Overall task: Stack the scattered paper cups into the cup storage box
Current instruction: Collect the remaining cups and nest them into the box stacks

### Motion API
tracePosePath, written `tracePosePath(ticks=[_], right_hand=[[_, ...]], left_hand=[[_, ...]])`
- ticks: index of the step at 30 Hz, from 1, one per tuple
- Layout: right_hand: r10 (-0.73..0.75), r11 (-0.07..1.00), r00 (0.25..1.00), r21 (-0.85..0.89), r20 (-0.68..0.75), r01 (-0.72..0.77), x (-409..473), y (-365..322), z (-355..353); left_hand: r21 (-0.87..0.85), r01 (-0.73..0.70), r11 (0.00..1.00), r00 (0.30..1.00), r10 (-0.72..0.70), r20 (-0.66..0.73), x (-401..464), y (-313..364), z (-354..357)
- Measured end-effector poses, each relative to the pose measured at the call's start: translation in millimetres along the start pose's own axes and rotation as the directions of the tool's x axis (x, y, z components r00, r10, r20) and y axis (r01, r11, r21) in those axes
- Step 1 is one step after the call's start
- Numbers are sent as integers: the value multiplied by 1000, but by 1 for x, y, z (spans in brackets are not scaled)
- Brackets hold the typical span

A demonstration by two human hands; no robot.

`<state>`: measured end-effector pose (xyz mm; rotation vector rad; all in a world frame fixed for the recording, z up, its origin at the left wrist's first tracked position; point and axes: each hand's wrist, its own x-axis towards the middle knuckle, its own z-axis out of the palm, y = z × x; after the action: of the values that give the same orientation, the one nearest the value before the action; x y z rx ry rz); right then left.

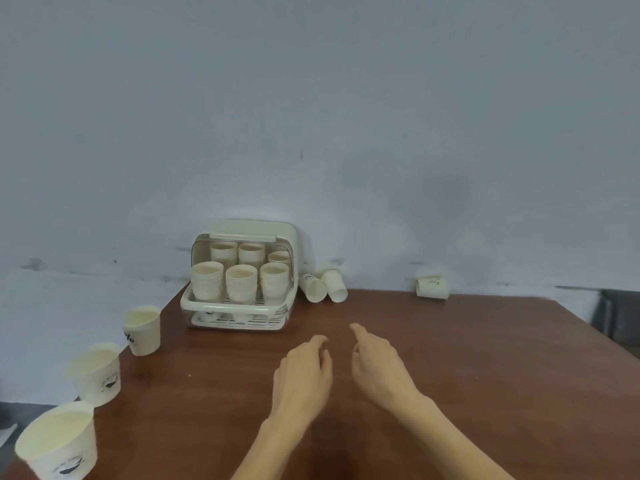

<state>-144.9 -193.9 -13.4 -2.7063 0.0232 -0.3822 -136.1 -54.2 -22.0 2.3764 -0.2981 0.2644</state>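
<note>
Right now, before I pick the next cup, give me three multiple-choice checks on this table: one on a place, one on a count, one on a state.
1. Where is the cup storage box?
A. far left part of the table, by the wall
B. near right corner
C. on the floor

2. How many loose cups stand upright along the table's left edge?
A. one
B. three
C. five

3. What are the hands doing?
A. both grip cups
B. one lifts the box lid
C. both hold nothing

Key: 1 A, it sits at the back left against the wall. 2 B, the upright cups line that edge. 3 C, left hand and right hand hover empty over the table.
</note>
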Motion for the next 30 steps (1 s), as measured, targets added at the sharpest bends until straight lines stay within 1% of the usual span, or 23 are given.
tracePosePath(ticks=[6, 13, 21, 30], right_hand=[[69, 997, 998, -38, 4, -69, 9, 34, 0], [128, 989, 992, -76, 17, -127, 31, 75, 7], [198, 978, 980, -58, 3, -198, 61, 121, 17], [319, 946, 947, -53, -22, -320, 92, 188, 14]], left_hand=[[-2, 2, 1000, 997, -2, 72, 16, 6, 37], [-8, -8, 1000, 994, 9, 112, 50, 16, 72], [-41, -38, 998, 990, 43, 137, 92, 32, 118], [-55, -51, 997, 984, 59, 169, 129, 45, 169]])
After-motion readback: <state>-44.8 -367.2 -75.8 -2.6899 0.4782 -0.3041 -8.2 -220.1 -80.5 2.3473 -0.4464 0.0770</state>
